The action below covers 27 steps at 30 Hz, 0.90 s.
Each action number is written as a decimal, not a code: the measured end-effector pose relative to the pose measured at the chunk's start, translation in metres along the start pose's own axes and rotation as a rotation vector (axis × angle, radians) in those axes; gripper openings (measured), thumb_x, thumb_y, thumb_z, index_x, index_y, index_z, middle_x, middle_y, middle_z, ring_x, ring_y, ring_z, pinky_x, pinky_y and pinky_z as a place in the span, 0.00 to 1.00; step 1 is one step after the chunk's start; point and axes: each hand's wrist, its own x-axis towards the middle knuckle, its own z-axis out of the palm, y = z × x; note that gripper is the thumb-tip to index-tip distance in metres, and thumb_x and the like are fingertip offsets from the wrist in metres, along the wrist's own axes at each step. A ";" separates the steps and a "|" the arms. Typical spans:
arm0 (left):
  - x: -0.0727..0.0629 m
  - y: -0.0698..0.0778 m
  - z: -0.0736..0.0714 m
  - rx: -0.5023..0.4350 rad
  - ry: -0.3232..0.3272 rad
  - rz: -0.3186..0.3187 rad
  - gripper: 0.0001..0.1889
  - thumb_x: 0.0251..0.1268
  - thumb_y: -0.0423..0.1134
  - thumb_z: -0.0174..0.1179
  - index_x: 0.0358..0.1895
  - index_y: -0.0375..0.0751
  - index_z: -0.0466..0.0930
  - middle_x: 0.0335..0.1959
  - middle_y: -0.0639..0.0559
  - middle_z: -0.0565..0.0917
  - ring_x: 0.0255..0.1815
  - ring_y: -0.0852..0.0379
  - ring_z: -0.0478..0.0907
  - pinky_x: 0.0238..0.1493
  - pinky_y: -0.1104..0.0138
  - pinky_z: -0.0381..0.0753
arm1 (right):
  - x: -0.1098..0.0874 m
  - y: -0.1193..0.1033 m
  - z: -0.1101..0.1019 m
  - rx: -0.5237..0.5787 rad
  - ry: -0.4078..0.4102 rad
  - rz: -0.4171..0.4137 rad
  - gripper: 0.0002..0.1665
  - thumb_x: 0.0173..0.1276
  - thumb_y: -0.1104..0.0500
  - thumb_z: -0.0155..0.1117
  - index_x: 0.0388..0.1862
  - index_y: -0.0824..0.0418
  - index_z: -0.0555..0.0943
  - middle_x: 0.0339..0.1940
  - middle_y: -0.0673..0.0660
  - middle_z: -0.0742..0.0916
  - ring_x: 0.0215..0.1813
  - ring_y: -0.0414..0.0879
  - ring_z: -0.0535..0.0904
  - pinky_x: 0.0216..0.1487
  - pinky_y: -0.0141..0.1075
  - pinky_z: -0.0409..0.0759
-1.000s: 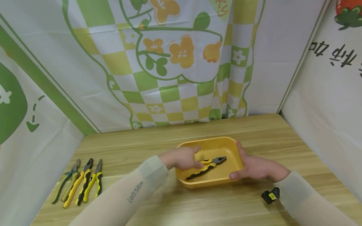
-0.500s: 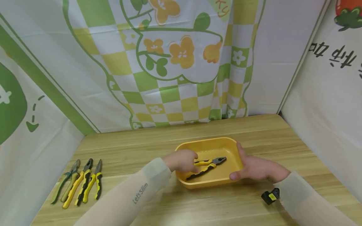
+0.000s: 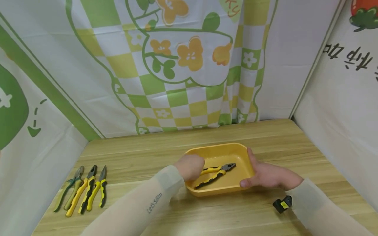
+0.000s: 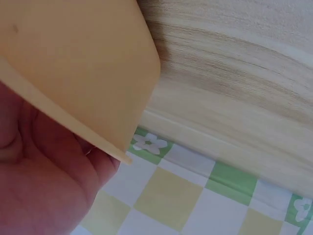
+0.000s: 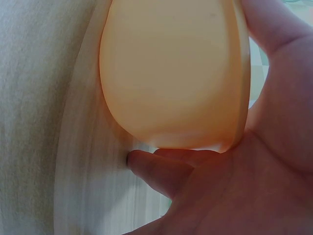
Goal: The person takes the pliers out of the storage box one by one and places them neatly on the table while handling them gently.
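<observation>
In the head view, a yellow plastic bin (image 3: pixel 217 189) sits on the wooden table with one pair of combination pliers (image 3: pixel 217 174) inside, handles yellow and black, jaws toward the right. My left hand (image 3: pixel 190 166) reaches over the bin's left rim, its fingers curled down where one plier handle runs in under it; it appears to hold that handle, though the fingertips are hidden. In the left wrist view, the palm shows beyond the bin's rim (image 4: pixel 63 117). My right hand (image 3: pixel 267 175) holds the bin's right end, thumb at the front corner, other fingers (image 5: pixel 159 171) along the outer wall.
Three more pliers lie side by side at the table's left: green-handled pliers (image 3: pixel 71 188), yellow-and-black pliers (image 3: pixel 87 190) and needle-nose pliers (image 3: pixel 98 188). A small black device (image 3: pixel 282 204) sits by my right wrist. A checked curtain (image 3: pixel 189 101) hangs behind the table.
My left hand's fingers, spread and visible over the plier handles earlier, have curled down out of sight, and its wrist has moved slightly right. The pliers have shifted very slightly. My right hand stays put.
</observation>
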 end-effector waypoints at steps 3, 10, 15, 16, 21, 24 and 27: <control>0.002 0.000 0.001 0.018 -0.006 -0.003 0.12 0.71 0.31 0.55 0.27 0.45 0.77 0.23 0.55 0.77 0.25 0.57 0.73 0.32 0.65 0.78 | 0.000 -0.001 0.000 0.008 -0.002 -0.004 0.81 0.59 0.40 0.76 0.75 0.69 0.20 0.76 0.80 0.46 0.64 0.61 0.67 0.70 0.59 0.56; 0.001 0.004 -0.004 -0.007 -0.095 -0.064 0.10 0.68 0.31 0.55 0.26 0.44 0.77 0.25 0.52 0.78 0.23 0.57 0.72 0.23 0.67 0.72 | 0.000 -0.001 0.000 0.014 -0.014 -0.018 0.82 0.59 0.40 0.76 0.74 0.69 0.19 0.74 0.82 0.49 0.64 0.62 0.68 0.69 0.59 0.58; 0.002 0.006 -0.008 -0.014 -0.132 -0.077 0.12 0.67 0.31 0.55 0.23 0.42 0.77 0.25 0.50 0.78 0.22 0.57 0.70 0.22 0.68 0.70 | -0.001 -0.002 0.000 0.002 -0.013 -0.018 0.82 0.59 0.40 0.76 0.75 0.68 0.18 0.75 0.82 0.49 0.65 0.62 0.67 0.69 0.59 0.58; 0.003 0.005 -0.009 -0.010 -0.139 -0.068 0.12 0.67 0.31 0.55 0.22 0.42 0.76 0.24 0.50 0.77 0.22 0.57 0.69 0.22 0.68 0.69 | -0.001 -0.002 0.000 -0.001 -0.011 -0.019 0.82 0.58 0.40 0.76 0.75 0.68 0.19 0.75 0.82 0.49 0.65 0.62 0.67 0.69 0.59 0.58; 0.006 0.001 -0.016 0.020 -0.185 -0.003 0.20 0.68 0.35 0.58 0.14 0.44 0.67 0.16 0.53 0.68 0.18 0.58 0.61 0.20 0.68 0.63 | -0.001 -0.002 0.000 -0.004 -0.011 -0.019 0.82 0.58 0.40 0.76 0.75 0.67 0.18 0.74 0.82 0.53 0.61 0.60 0.70 0.68 0.58 0.59; 0.007 -0.005 -0.022 -0.025 -0.179 0.050 0.22 0.68 0.40 0.62 0.14 0.44 0.70 0.15 0.55 0.67 0.18 0.60 0.61 0.22 0.68 0.64 | -0.001 -0.001 0.000 0.001 -0.016 -0.026 0.82 0.58 0.40 0.76 0.75 0.67 0.18 0.72 0.83 0.58 0.57 0.57 0.73 0.67 0.57 0.62; 0.006 -0.008 -0.026 -0.102 -0.163 0.077 0.18 0.67 0.43 0.66 0.18 0.43 0.77 0.16 0.57 0.71 0.20 0.61 0.63 0.27 0.67 0.67 | -0.001 0.000 0.000 -0.004 -0.012 -0.028 0.83 0.58 0.39 0.76 0.75 0.67 0.18 0.72 0.83 0.57 0.58 0.58 0.72 0.67 0.57 0.61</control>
